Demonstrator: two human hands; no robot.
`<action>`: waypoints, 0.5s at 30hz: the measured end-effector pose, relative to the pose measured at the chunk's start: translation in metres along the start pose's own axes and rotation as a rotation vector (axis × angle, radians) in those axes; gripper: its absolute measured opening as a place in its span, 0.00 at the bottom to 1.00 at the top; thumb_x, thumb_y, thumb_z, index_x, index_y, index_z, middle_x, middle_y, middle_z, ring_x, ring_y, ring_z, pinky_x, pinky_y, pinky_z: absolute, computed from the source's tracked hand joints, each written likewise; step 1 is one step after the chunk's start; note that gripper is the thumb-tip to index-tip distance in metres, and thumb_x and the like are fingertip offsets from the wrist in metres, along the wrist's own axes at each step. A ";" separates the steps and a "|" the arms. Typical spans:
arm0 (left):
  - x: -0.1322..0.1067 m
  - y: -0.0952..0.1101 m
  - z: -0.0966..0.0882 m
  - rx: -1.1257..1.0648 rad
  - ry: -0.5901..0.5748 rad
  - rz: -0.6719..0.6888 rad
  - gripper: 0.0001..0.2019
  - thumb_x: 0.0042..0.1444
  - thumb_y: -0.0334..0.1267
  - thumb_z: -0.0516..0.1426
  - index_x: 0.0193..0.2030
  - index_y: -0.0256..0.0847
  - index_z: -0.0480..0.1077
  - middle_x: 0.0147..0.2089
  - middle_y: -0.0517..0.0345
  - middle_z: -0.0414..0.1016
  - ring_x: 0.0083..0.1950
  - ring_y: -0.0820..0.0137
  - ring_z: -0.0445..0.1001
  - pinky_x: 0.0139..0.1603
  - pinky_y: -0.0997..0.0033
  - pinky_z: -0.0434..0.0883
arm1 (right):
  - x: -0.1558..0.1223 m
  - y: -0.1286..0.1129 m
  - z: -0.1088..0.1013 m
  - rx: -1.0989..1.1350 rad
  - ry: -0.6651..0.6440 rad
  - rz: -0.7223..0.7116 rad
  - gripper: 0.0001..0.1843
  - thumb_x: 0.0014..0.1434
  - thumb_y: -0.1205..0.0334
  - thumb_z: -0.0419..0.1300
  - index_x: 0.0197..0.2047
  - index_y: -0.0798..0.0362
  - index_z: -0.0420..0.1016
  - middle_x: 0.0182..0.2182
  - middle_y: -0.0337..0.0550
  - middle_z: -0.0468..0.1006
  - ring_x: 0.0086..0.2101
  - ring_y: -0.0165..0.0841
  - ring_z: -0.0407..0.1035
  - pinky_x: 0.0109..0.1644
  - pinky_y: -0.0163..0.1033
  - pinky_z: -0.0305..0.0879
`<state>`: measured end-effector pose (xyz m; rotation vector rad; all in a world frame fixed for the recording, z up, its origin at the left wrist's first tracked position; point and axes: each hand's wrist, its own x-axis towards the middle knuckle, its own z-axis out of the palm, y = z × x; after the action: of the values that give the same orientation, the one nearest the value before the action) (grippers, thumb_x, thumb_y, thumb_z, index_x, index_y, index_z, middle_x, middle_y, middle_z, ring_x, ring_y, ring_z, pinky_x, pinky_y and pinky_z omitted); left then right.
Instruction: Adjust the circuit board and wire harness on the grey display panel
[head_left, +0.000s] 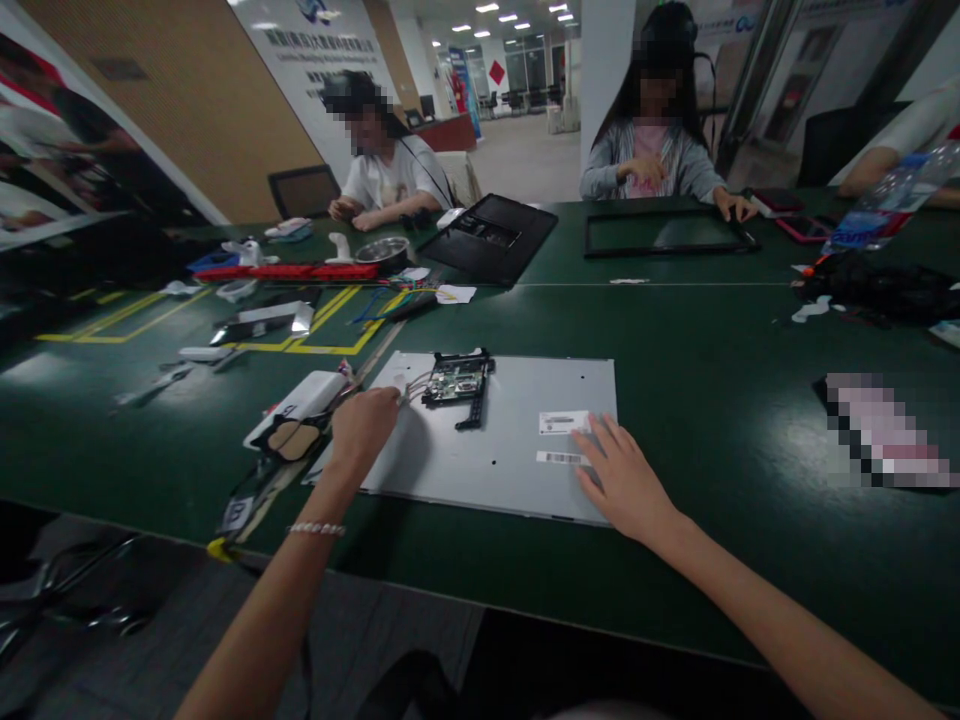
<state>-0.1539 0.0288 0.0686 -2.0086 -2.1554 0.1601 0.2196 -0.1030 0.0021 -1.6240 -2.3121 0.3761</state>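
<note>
A flat grey metal panel lies on the dark green table in front of me, with barcode labels near its right edge. A small green circuit board in a black frame sits on the panel's far left part, with thin wires running off its left side. My left hand is closed in a pinch on those wires at the panel's left edge. My right hand lies flat and open on the panel's right front corner, fingers spread beside the labels.
A white box and a tan pad lie left of the panel. Farther left are tools, a metal bowl and red trays. Two people sit across the table with a black back cover and a black screen frame. Bags lie at the right.
</note>
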 end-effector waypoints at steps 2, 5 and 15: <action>0.010 0.000 -0.004 0.007 0.054 -0.007 0.19 0.65 0.38 0.46 0.51 0.40 0.76 0.48 0.40 0.78 0.48 0.50 0.77 0.44 0.55 0.72 | 0.000 0.000 -0.001 0.002 -0.003 0.002 0.30 0.69 0.51 0.45 0.70 0.53 0.58 0.71 0.52 0.51 0.70 0.48 0.40 0.70 0.58 0.45; 0.031 0.004 -0.014 -0.001 0.190 0.001 0.20 0.66 0.37 0.44 0.54 0.38 0.74 0.49 0.40 0.78 0.48 0.49 0.77 0.46 0.54 0.71 | 0.000 0.000 0.000 -0.002 -0.005 -0.003 0.30 0.69 0.51 0.44 0.70 0.53 0.58 0.71 0.53 0.51 0.70 0.48 0.40 0.70 0.58 0.45; 0.109 0.043 -0.007 -0.112 0.186 0.255 0.18 0.62 0.32 0.47 0.47 0.34 0.77 0.49 0.38 0.79 0.52 0.51 0.76 0.50 0.57 0.69 | 0.001 0.001 0.000 -0.012 -0.012 -0.003 0.30 0.69 0.51 0.44 0.70 0.52 0.58 0.71 0.52 0.51 0.70 0.48 0.40 0.69 0.58 0.46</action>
<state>-0.1171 0.1400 0.0740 -2.2568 -1.8300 -0.1110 0.2201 -0.1013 0.0018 -1.6283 -2.3294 0.3733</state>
